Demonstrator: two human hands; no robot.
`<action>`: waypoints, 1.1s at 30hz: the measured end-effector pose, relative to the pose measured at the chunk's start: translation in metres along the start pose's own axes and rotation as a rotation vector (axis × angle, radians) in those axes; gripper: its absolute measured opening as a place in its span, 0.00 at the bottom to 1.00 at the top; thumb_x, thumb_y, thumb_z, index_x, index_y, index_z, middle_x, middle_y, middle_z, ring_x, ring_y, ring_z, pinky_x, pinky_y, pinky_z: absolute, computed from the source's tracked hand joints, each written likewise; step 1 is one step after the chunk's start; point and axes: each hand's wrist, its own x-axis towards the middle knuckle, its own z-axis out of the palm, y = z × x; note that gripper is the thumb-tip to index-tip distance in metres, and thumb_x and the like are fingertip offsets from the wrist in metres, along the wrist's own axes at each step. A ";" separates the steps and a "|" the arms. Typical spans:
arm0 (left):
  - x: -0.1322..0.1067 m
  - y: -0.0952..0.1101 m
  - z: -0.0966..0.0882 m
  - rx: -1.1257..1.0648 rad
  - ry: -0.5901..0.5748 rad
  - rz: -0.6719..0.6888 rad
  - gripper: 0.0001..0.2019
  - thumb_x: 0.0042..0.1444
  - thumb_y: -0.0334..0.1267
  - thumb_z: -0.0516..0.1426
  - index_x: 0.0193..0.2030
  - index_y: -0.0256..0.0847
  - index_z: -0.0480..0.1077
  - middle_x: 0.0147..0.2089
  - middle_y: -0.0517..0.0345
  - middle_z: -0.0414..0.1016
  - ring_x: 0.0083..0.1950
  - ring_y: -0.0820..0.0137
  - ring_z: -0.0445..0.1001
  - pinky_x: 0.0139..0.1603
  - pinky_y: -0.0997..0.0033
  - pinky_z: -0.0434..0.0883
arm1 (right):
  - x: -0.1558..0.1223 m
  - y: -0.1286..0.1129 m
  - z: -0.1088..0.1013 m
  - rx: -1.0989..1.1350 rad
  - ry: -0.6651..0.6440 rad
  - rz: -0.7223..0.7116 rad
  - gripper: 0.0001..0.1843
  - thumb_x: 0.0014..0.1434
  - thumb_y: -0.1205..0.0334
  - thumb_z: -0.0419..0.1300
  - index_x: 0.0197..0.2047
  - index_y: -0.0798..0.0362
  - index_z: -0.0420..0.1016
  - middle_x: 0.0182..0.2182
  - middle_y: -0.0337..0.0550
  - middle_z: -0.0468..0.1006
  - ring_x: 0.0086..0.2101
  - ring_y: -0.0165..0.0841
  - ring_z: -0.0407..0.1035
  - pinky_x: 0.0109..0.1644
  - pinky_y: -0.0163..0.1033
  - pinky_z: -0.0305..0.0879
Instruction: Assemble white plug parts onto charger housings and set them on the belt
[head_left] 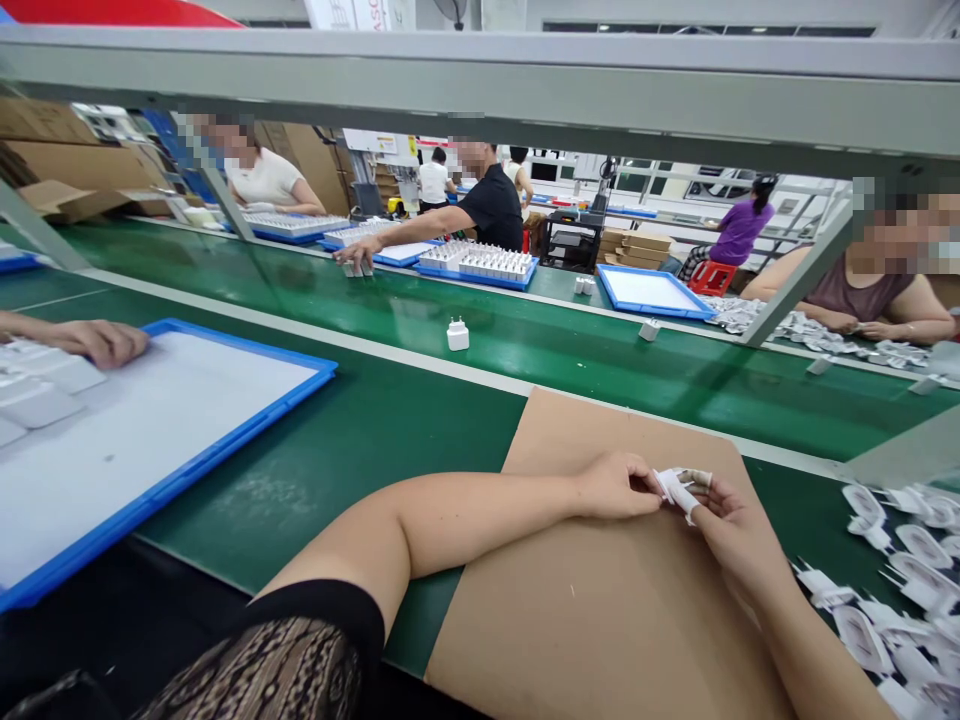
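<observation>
Over a brown cardboard sheet [585,600], both hands meet at a small white plastic piece [665,483], partly hidden by fingers. My left hand [619,485] pinches its left side between thumb and fingertips. From the other side my right hand [731,515] grips the piece, with white coverings on its thumb and a finger. To the right lies a heap of white plug parts [862,640], some with pins showing. Their shape resembles a plug cover, but the exact kind of the held piece cannot be made out.
A white charger [457,335] stands on the green conveyor belt [390,320]. At left, another person's hand [105,342] is by white blocks in a blue-rimmed tray [247,440]. Across the belt, a co-worker's hand [360,255] touches white pieces. A grey shelf beam [480,95] crosses overhead.
</observation>
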 end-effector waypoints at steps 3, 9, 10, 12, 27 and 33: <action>-0.001 0.001 -0.001 0.009 -0.002 -0.004 0.02 0.57 0.33 0.66 0.36 0.37 0.82 0.41 0.52 0.81 0.42 0.67 0.78 0.46 0.70 0.72 | 0.000 0.000 0.000 -0.014 0.007 -0.005 0.26 0.38 0.59 0.67 0.45 0.50 0.81 0.42 0.50 0.86 0.44 0.46 0.80 0.44 0.43 0.74; -0.002 0.007 -0.003 0.061 -0.010 0.004 0.08 0.59 0.41 0.68 0.37 0.37 0.81 0.41 0.53 0.80 0.43 0.67 0.77 0.44 0.71 0.70 | 0.001 0.001 -0.002 -0.056 -0.004 -0.031 0.28 0.39 0.59 0.66 0.47 0.51 0.83 0.42 0.50 0.87 0.43 0.45 0.80 0.40 0.42 0.74; -0.002 0.008 -0.003 0.063 -0.011 0.005 0.08 0.60 0.41 0.68 0.37 0.37 0.81 0.41 0.53 0.80 0.43 0.67 0.77 0.44 0.71 0.70 | 0.001 0.001 -0.002 -0.056 -0.004 -0.038 0.28 0.39 0.59 0.66 0.48 0.51 0.83 0.42 0.50 0.87 0.43 0.45 0.80 0.40 0.42 0.74; -0.003 0.009 -0.003 0.068 -0.010 0.008 0.08 0.60 0.40 0.67 0.36 0.36 0.81 0.41 0.54 0.80 0.43 0.67 0.77 0.44 0.71 0.70 | 0.001 0.002 -0.001 -0.042 0.000 -0.044 0.29 0.39 0.59 0.66 0.48 0.51 0.83 0.42 0.50 0.87 0.42 0.45 0.80 0.41 0.42 0.74; -0.004 0.011 -0.004 0.133 -0.011 0.039 0.06 0.61 0.37 0.66 0.36 0.36 0.81 0.40 0.53 0.79 0.43 0.67 0.76 0.44 0.70 0.70 | 0.000 0.001 0.000 -0.034 -0.010 -0.045 0.28 0.39 0.60 0.65 0.48 0.51 0.82 0.42 0.49 0.87 0.41 0.43 0.79 0.42 0.42 0.73; -0.004 0.011 -0.004 0.102 -0.011 0.018 0.05 0.60 0.36 0.66 0.36 0.37 0.81 0.41 0.53 0.80 0.43 0.67 0.77 0.46 0.70 0.71 | -0.002 -0.001 0.000 -0.038 -0.015 -0.060 0.23 0.40 0.59 0.67 0.43 0.50 0.82 0.40 0.49 0.86 0.42 0.45 0.80 0.41 0.42 0.74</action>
